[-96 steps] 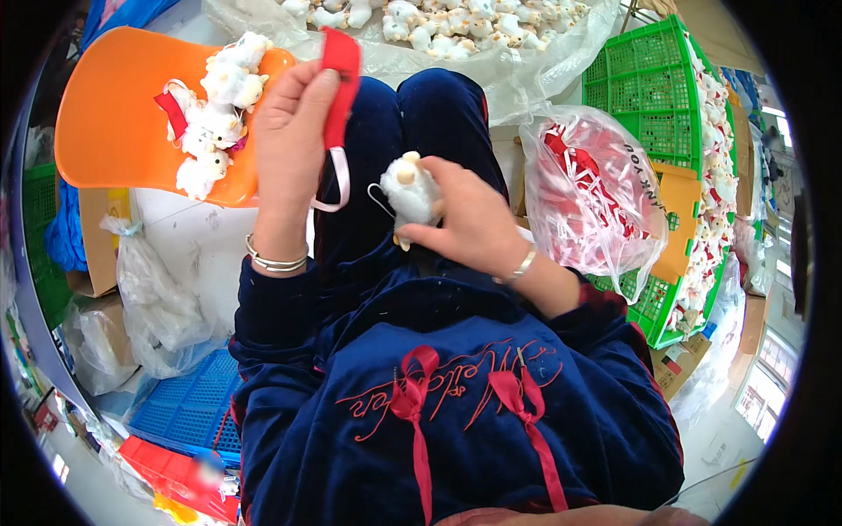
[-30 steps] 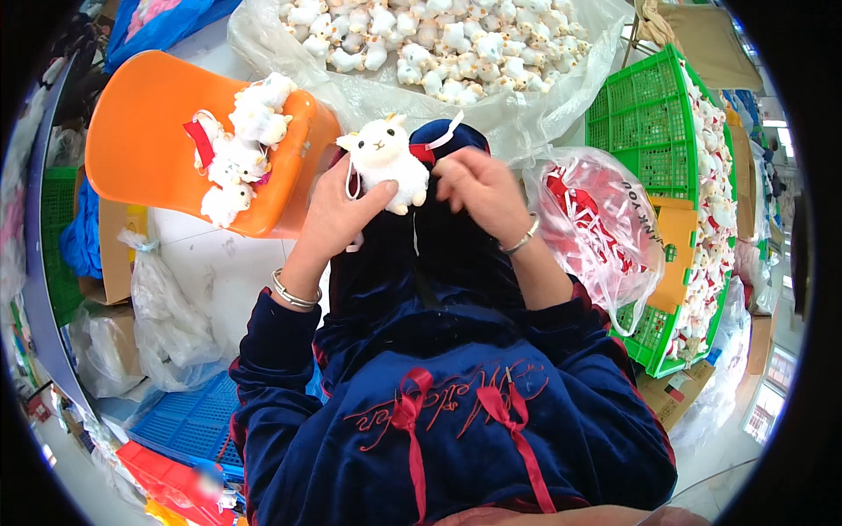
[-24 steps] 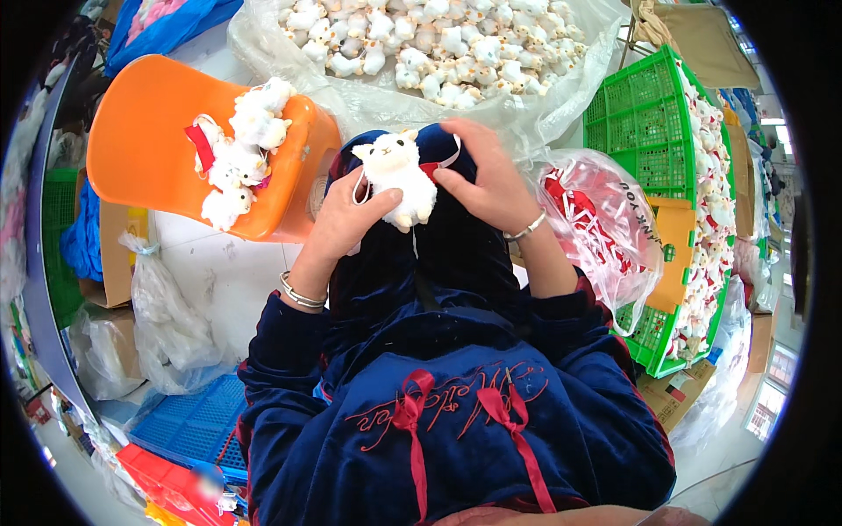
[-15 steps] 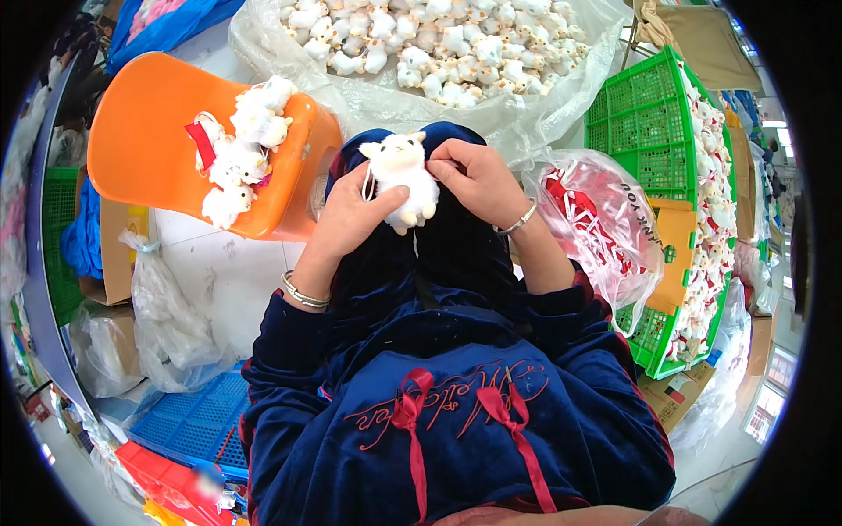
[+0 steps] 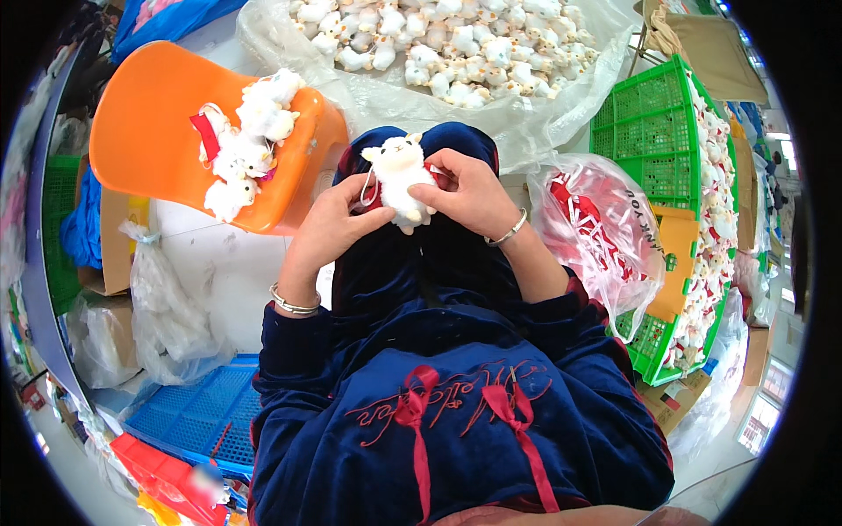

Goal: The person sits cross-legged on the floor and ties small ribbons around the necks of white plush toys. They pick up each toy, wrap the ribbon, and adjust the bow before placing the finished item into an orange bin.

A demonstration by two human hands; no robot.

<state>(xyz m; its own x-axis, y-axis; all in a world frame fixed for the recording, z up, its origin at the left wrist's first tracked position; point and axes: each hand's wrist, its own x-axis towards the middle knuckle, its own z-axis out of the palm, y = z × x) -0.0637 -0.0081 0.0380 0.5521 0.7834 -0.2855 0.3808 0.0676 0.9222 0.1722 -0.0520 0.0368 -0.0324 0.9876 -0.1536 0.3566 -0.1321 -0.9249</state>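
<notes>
Above my lap a small white plush sheep point(image 5: 399, 175) stays upright, its front turned up toward me and a white cord loop at its side. My left hand point(image 5: 338, 223) grips it from the left, thumb near its lower edge. From the other side my right hand point(image 5: 474, 195) holds it too, the thumb lying across its front. Red cloth point(image 5: 437, 178) shows behind the toy at both sides, by my fingers; most of it is hidden. Close to my right forearm lies a clear plastic bag point(image 5: 638, 263) of red pieces with white strips.
An orange chair point(image 5: 145, 123) at left carries several white plush toys point(image 5: 250, 145) and a red ribbon point(image 5: 205, 136). Ahead, a plastic sheet point(image 5: 386, 110) bears a large plush pile point(image 5: 465, 57). A green crate point(image 5: 640, 131) of plush toys stands right; a blue crate point(image 5: 189, 412) sits lower left.
Red cloth has come into sight behind the sheep on both sides. My right thumb has moved onto its front, while my left thumb has slid off toward its lower side.
</notes>
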